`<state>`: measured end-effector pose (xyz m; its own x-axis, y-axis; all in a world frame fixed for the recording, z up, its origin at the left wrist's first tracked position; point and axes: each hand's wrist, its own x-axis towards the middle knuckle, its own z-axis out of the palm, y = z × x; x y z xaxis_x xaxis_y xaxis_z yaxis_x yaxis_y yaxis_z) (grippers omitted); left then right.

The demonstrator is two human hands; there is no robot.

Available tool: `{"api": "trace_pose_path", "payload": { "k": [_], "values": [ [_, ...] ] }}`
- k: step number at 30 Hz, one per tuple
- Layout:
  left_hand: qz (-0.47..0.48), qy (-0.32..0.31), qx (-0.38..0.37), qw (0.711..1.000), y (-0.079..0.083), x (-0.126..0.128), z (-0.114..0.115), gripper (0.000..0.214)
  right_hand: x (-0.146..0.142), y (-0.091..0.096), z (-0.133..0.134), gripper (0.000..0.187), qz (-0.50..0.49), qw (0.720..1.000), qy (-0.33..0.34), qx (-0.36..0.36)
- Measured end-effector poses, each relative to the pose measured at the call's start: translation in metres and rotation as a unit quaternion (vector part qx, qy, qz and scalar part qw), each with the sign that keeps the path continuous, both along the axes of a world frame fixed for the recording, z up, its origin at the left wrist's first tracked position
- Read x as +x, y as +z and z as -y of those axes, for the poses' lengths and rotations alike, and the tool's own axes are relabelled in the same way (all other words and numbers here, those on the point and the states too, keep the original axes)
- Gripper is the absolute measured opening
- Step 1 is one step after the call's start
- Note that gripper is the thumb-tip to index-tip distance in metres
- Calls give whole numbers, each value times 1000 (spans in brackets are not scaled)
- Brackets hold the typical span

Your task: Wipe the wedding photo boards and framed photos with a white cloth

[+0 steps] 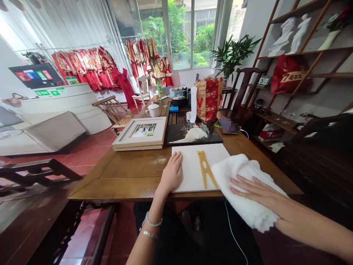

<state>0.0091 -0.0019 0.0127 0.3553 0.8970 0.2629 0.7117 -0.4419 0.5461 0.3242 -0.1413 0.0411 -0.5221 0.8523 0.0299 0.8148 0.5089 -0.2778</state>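
My left hand (pixel 172 172) lies flat, fingers together, on the left edge of a white board (pixel 193 165) at the near edge of the wooden table (pixel 129 173). A tan wooden stand piece (pixel 205 168) rests on the board. My right hand (pixel 255 189) lies flat with fingers spread on a white towel (pixel 245 184) that covers the board's right corner and hangs over the table edge. Neither hand grips anything.
Behind the board lie a dark photo print (pixel 193 133) and a stack of light wooden picture frames (pixel 142 133). Further back stand a white cup (pixel 153 109), a red paper bag (pixel 209 97) and chairs. Shelves line the right wall; red garments hang at the back.
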Motion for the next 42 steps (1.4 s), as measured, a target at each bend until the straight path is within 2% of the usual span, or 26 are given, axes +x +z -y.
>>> {"api": "trace_pose_path", "payload": {
  "k": [3,6,10,13,17,22,24,26,29,32,36,39,42],
  "values": [
    [-10,-2,-5,1000,1,0,0,48,7,4,-32,74,-20,1000,-5,-19],
    [-16,-3,-13,1000,3,0,0,49,2,6,-79,77,-15,1000,-17,-18],
    [-20,-6,-14,1000,3,0,0,49,-19,7,-136,81,19,997,-75,15],
    [-25,-7,-14,1000,2,-1,-1,49,-41,7,-159,78,21,994,-105,38],
    [-32,-6,-18,999,2,-1,-1,50,-62,5,-152,78,23,992,-108,55],
    [-31,-5,-23,999,5,0,0,50,-52,6,-97,85,-9,998,-42,45],
    [-26,-3,-23,999,5,0,0,50,-42,12,-68,84,-34,999,-22,11],
    [-17,-2,-19,1000,4,0,0,49,-32,21,-43,76,-46,997,-23,-52],
    [-4,-2,-15,1000,3,0,0,48,-23,38,-26,58,-52,988,-49,-139],
    [-1,-1,-16,1000,3,-1,-1,48,-18,43,-43,60,-61,983,-70,-159],
    [-8,-7,-20,1000,3,-1,-1,50,-27,28,-99,77,-73,991,-88,-69],
    [-13,-10,-21,1000,3,-2,-2,50,-49,15,-133,74,-78,990,-119,1],
    [-14,-11,-18,1000,2,-2,-2,50,-78,8,-147,73,-79,988,-128,21]
  ]
}}
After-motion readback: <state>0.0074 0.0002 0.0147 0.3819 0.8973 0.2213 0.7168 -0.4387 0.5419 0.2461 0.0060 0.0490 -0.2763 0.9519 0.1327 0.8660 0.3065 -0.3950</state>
